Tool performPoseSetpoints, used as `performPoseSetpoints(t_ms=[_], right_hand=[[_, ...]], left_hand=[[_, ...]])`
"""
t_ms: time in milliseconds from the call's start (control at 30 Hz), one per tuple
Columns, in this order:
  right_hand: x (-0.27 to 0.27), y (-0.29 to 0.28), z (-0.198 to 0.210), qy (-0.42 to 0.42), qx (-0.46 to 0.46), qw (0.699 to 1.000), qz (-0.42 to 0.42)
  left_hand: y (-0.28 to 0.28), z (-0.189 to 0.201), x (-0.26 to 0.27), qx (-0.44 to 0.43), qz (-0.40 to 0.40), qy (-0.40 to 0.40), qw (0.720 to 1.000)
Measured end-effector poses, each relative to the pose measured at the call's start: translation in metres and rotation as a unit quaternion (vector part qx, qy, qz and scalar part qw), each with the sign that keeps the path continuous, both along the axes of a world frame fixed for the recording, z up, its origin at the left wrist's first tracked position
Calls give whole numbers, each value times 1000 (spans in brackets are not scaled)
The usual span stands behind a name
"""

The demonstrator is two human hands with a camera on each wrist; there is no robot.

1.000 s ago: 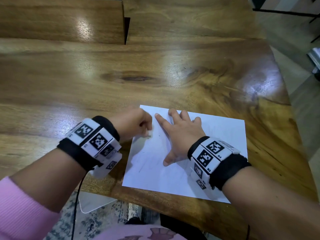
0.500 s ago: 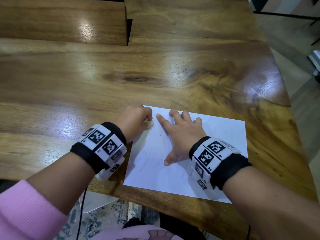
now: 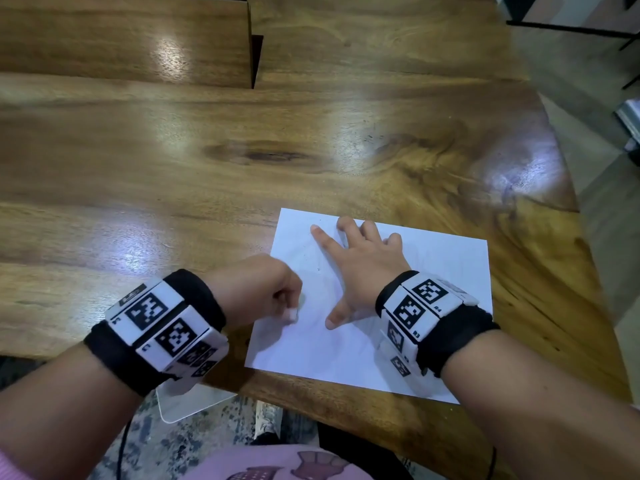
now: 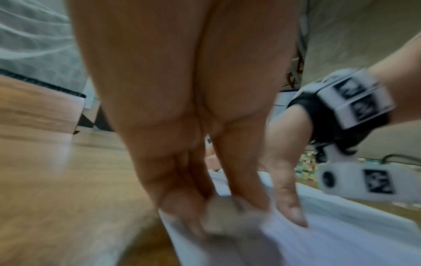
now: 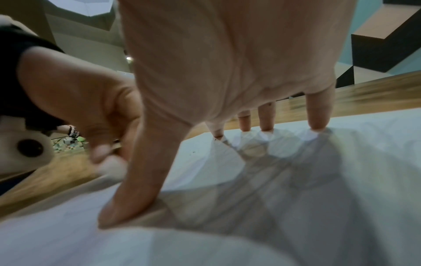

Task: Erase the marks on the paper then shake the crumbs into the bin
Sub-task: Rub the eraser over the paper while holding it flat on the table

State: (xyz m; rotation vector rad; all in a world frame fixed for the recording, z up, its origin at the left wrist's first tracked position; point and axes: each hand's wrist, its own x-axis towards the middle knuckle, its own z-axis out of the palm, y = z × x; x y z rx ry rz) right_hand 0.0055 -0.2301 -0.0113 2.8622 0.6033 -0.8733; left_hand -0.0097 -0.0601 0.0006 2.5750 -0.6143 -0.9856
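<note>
A white sheet of paper (image 3: 433,306) lies on the wooden table near its front edge, with faint pencil marks on its left half. My left hand (image 3: 277,299) is curled round a small white eraser (image 3: 293,315) and holds it down on the paper's left part. The eraser (image 4: 218,221) looks blurred in the left wrist view, and it shows as a pale blob (image 5: 112,166) in the right wrist view. My right hand (image 3: 353,268) lies flat on the sheet with fingers spread, thumb and fingertips (image 5: 316,124) pressing the paper (image 5: 296,180) down.
The wooden table (image 3: 242,150) stretches far to the left and back. A wooden box or raised board (image 3: 138,36) stands at the back left. The table's right edge curves off toward the floor. A white object (image 3: 187,400) sits below the front edge.
My left hand with the eraser has slid back toward me along the paper's left part, after being near the top left corner. The right hand has stayed pressed in place.
</note>
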Motion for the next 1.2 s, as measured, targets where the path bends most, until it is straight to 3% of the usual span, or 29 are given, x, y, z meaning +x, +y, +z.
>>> performPoseSetpoints(t_ms=[67,167,233,333,467,600,767,933,1100,1200], right_hand=[[0,0,0,-2,4,1000,1],[-2,-2,-2,-10,18,1000,-2],[-6,-5,-3,-19,32,999,-10],[-10,-10,-4,-22,46,999,-19],[-10,-10,-5,-24,43,999,-12],[-10,-11,-6,-23,49,998,-14],[-10,-11,-5,-24,52,998,-10],[-10,-12,-7,-27,55,998,-14],[-10,-12,-8,-29,59,998,-13],[-10,-13,-8,-28,62,998,-12]], left_hand=[[3,0,-3,-27,19,2,999],[5,-5,0,-77,137,-92,983],[5,-10,-2,-82,158,-124,976],[5,-12,-13,-109,122,-143,976],[13,-12,-23,-66,7,-71,995],[17,-19,-23,-128,114,-172,970],[22,-16,-35,-110,39,-109,987],[25,-18,-28,-130,114,-174,969],[32,-18,-46,-116,46,-74,989],[28,-23,-36,-138,95,-144,975]])
